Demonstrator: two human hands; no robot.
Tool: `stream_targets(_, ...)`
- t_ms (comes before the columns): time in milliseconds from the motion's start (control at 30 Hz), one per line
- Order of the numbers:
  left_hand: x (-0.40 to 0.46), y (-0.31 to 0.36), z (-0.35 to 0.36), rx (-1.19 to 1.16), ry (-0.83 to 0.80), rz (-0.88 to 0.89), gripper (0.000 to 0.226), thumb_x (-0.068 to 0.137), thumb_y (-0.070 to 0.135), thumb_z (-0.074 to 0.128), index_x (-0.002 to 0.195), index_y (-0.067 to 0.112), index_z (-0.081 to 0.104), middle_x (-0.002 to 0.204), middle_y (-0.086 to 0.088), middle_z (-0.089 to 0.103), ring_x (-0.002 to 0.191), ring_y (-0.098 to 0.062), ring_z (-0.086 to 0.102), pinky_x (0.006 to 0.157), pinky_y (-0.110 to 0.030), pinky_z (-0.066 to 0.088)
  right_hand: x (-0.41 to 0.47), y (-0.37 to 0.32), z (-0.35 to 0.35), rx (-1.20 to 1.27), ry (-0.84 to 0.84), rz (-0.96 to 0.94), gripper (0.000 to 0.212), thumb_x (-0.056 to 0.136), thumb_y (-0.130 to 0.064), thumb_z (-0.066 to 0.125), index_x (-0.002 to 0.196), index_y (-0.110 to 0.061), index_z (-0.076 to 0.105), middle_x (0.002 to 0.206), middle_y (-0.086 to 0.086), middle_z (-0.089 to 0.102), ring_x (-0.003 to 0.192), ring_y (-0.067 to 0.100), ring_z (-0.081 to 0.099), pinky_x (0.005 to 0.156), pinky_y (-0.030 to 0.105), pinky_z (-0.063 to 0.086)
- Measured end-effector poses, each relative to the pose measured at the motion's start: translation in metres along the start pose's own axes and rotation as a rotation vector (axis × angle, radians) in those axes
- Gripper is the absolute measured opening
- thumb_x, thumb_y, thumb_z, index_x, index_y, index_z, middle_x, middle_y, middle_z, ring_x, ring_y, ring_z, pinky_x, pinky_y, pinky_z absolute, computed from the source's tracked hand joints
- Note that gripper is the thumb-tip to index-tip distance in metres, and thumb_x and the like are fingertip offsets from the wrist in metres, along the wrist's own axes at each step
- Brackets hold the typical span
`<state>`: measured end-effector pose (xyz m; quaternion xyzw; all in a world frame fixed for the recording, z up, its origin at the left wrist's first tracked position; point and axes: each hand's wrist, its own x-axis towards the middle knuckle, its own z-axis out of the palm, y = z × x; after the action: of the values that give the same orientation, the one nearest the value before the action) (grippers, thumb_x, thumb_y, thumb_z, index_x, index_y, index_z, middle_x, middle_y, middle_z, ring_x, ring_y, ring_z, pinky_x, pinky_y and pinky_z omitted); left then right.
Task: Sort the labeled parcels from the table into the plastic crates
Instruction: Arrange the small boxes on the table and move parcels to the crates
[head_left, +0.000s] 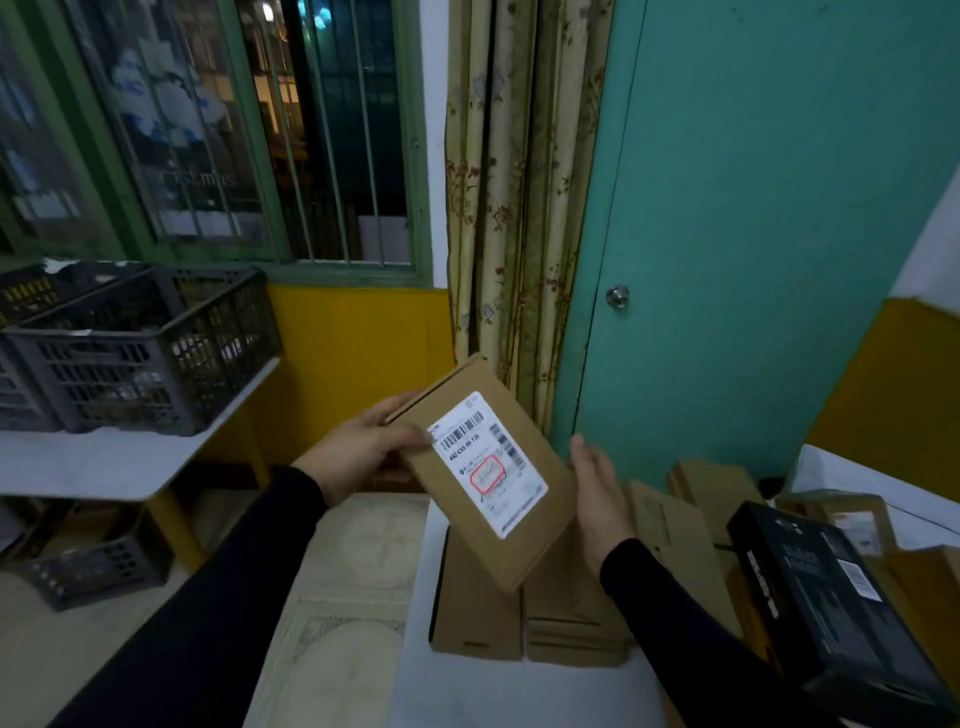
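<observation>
A flat brown cardboard parcel (540, 525) with a white barcode label is held up in mid-air, label facing me. My left hand (358, 447) grips its upper left edge, thumb on the top face. My right hand (597, 493) hovers just beside the parcel's right edge with straight fingers, holding nothing. Below lie more brown parcels (478, 608) on the white table (467, 691). A dark grey plastic crate (140, 353) stands on a second white table (104, 462) at the left.
A black box (831, 597) and further cardboard parcels (711, 499) crowd the right side of the table. Another grey crate (88, 571) sits on the floor under the left table. A teal door (753, 234), curtain and barred window are behind.
</observation>
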<state>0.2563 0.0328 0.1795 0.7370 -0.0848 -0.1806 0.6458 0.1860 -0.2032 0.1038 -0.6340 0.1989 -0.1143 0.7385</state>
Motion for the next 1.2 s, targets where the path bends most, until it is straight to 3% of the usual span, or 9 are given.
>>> stream_targets(133, 0.005, 0.015, 0.014, -0.017, 0.126, 0.069, 0.039, 0.091, 0.02, 0.067, 0.126, 0.027, 0.052, 0.114, -0.01, 0.067, 0.099, -0.029, 0.068, 0.087, -0.044, 0.057, -0.011, 0.002, -0.003, -0.161, -0.172, -0.01, 0.069, 0.085, -0.07, 0.049, 0.144, -0.033, 0.045, 0.145, -0.012, 0.047, 0.133, 0.013, 0.044, 0.115, 0.046, 0.035)
stream_targets(267, 0.013, 0.013, 0.034, -0.069, 0.281, 0.108, 0.047, 0.096, 0.034, 0.06, 0.138, 0.024, 0.043, 0.112, -0.007, 0.066, 0.09, -0.019, 0.067, 0.071, -0.032, 0.055, -0.019, 0.008, 0.0, -0.139, -0.249, -0.063, 0.054, 0.097, -0.046, 0.052, 0.148, -0.035, 0.037, 0.141, -0.008, 0.055, 0.127, 0.013, 0.054, 0.109, 0.043, 0.045)
stream_targets(367, 0.014, 0.009, 0.045, -0.073, 0.285, 0.119, 0.051, 0.097, 0.04, 0.055, 0.144, 0.028, 0.039, 0.118, -0.005, 0.067, 0.1, -0.021, 0.066, 0.083, -0.038, 0.055, -0.022, 0.006, 0.003, -0.114, -0.283, -0.101, 0.048, 0.102, -0.036, 0.048, 0.147, -0.042, 0.032, 0.134, -0.013, 0.059, 0.121, 0.009, 0.058, 0.103, 0.038, 0.05)
stream_targets(600, 0.014, 0.01, 0.055, -0.078, 0.277, 0.134, 0.047, 0.101, 0.037, 0.048, 0.146, 0.028, 0.038, 0.115, 0.001, 0.067, 0.101, -0.017, 0.065, 0.08, -0.033, 0.053, -0.023, 0.008, -0.004, -0.112, -0.287, -0.134, 0.053, 0.102, -0.037, 0.046, 0.151, -0.041, 0.026, 0.139, -0.012, 0.056, 0.125, 0.009, 0.055, 0.106, 0.041, 0.048)
stream_targets(700, 0.01, 0.004, 0.057, -0.101, 0.293, 0.113, 0.048, 0.102, 0.04, 0.045, 0.148, 0.032, 0.036, 0.116, 0.004, 0.068, 0.105, -0.019, 0.065, 0.09, -0.039, 0.053, -0.022, 0.009, -0.002, -0.102, -0.279, -0.143, 0.053, 0.102, -0.037, 0.044, 0.151, -0.041, 0.024, 0.136, -0.015, 0.056, 0.123, 0.007, 0.055, 0.106, 0.041, 0.047)
stream_targets(900, -0.016, -0.026, 0.05, -0.024, 0.296, 0.007, 0.036, 0.1, 0.043, 0.047, 0.134, 0.033, 0.045, 0.118, 0.007, 0.066, 0.103, -0.013, 0.062, 0.086, -0.034, 0.049, -0.015, 0.017, 0.016, -0.064, -0.307, -0.12, 0.054, 0.103, -0.038, 0.043, 0.152, -0.042, 0.02, 0.14, -0.014, 0.052, 0.121, 0.004, 0.054, 0.104, 0.034, 0.048)
stream_targets(933, -0.021, -0.034, 0.045, -0.012, 0.312, 0.005, 0.033, 0.1, 0.041, 0.048, 0.131, 0.029, 0.051, 0.119, 0.008, 0.067, 0.106, -0.012, 0.063, 0.087, -0.032, 0.049, -0.013, 0.021, 0.022, -0.077, -0.338, -0.116, 0.053, 0.104, -0.038, 0.042, 0.152, -0.043, 0.02, 0.142, -0.014, 0.05, 0.122, 0.003, 0.054, 0.102, 0.031, 0.049)
stream_targets(1067, -0.05, -0.06, 0.014, 0.01, 0.469, -0.029, 0.024, 0.099, 0.043, 0.049, 0.123, 0.039, 0.053, 0.112, 0.014, 0.065, 0.106, -0.01, 0.061, 0.093, -0.034, 0.048, -0.021, 0.038, 0.064, -0.101, -0.475, -0.066, 0.05, 0.105, -0.037, 0.039, 0.15, -0.043, 0.019, 0.131, -0.014, 0.054, 0.103, -0.007, 0.058, 0.071, 0.012, 0.052)
stream_targets(1200, -0.085, -0.08, -0.04, 0.054, 0.631, -0.033, 0.036, 0.098, 0.04, 0.051, 0.133, 0.036, 0.05, 0.122, 0.012, 0.063, 0.11, -0.009, 0.058, 0.097, -0.034, 0.046, -0.042, 0.053, 0.133, -0.113, -0.533, -0.037, 0.051, 0.104, -0.044, 0.037, 0.152, -0.042, 0.021, 0.138, -0.006, 0.055, 0.109, 0.006, 0.06, 0.079, 0.021, 0.054)
